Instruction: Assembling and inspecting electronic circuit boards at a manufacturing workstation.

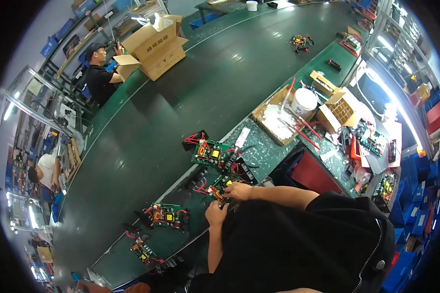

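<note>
At the near edge of the green bench, a circuit board (215, 191) with red wires, a copper coil and a yellow transformer lies between my hands. My left hand (215, 215) is closed at the board's near side, its thumb and fingertips against the edge. My right hand (237, 191) reaches over the board from the right, its fingers bent together on the parts; what they pinch is hidden. Just beyond, a second circuit board (209, 153) with black heat sinks and red wires touches or nearly touches the first. A third board (167, 216) lies to the left.
Another board (143, 251) sits at lower left. A dark green conveyor belt (200, 93) runs past the bench, carrying a board (302, 43) farther off. To the right are a cardboard tray of white material (274, 119), a white bucket (304, 101) and a divided carton (340, 111). Across, a person handles a large carton (159, 53).
</note>
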{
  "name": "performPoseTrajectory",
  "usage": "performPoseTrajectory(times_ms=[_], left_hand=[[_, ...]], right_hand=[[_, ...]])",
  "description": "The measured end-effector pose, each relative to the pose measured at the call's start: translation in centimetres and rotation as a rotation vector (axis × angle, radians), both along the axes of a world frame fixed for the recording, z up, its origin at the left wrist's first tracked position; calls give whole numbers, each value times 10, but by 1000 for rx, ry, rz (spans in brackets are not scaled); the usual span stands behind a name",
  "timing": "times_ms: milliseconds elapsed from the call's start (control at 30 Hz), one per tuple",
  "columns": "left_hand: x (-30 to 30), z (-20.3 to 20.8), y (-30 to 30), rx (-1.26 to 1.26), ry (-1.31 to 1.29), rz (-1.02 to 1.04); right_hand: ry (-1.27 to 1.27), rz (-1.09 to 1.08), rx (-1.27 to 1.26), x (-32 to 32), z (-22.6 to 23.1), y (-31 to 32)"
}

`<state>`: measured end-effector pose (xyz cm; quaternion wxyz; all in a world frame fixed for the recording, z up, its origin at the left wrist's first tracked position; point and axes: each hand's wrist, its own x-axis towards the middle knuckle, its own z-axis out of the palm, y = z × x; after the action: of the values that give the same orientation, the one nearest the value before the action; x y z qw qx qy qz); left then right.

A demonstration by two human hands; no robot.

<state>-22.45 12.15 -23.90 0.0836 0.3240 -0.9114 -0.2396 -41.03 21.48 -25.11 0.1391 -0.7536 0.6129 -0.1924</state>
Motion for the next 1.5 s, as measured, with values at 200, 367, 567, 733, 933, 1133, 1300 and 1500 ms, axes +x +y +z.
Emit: performPoseTrajectory(times_ms=[200,367,567,733,933,1133,1300,1500], left_hand=[[-1,-1,6,-77,6,-16],[-9,2,7,-46,-93,31],[-16,2,12,-164,-71,87],[-31,13,24,-139,-190,144],[-71,46,41,-330,63,-18],[-141,63,48,-155,25,-227],[-118,61,41,-167,126,-11],[-96,49,19,-131,129,-97]], right_hand=[[-17,107,-61,-8,-1,1],[-41,130,61,-11,4,1],[-11,259,80,-21,-12,-11],[-186,212,44,-33,7,3],[-553,-685,-102,-105,69,51],[-506,-1200,241,-166,38,-2],[-139,-1064,341,-182,25,-64],[-376,-1406,330,-198,-19,-68]])
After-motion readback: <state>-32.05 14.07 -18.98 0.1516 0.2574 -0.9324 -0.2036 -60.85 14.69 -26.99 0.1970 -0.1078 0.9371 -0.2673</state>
